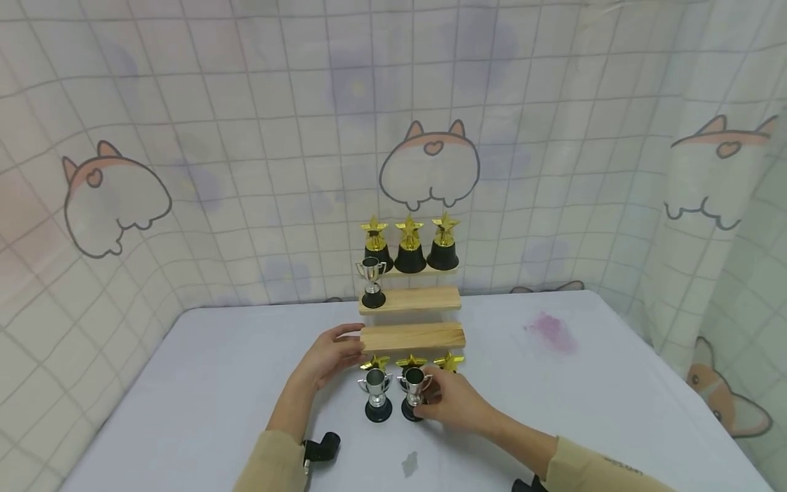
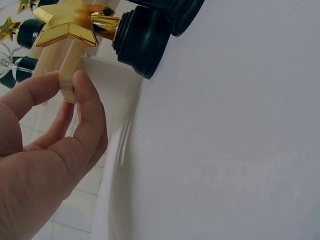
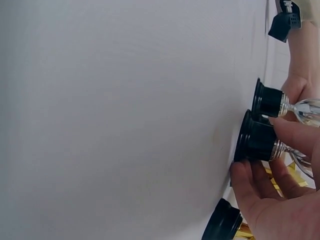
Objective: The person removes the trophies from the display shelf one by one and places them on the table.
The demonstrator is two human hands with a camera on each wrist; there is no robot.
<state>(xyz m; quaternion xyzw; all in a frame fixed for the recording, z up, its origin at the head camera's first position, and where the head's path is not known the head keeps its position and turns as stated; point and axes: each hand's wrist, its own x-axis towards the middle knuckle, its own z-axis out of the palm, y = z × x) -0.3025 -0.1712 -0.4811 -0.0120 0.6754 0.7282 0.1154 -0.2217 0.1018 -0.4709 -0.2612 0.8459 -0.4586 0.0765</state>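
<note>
My right hand (image 1: 456,402) grips the black base of a silver trophy cup (image 1: 415,380), which stands upright on the white table. Beside it on the left stands another silver trophy cup (image 1: 376,384). Thumb and fingers of my left hand (image 2: 65,135) pinch the left end of the lowest wooden shelf board (image 1: 412,337). Gold star trophies stand in a row below that board, behind the silver cups; one gold star trophy (image 2: 67,22) shows close up in the left wrist view. In the right wrist view the held cup's black base (image 3: 257,139) is between thumb and fingers.
On the middle wooden board (image 1: 424,298) a silver cup (image 1: 371,280) stands at the left end. Three gold star trophies, one a gold star trophy (image 1: 410,249), line the top board. A grid-patterned curtain (image 1: 258,171) hangs behind the white table (image 1: 221,383).
</note>
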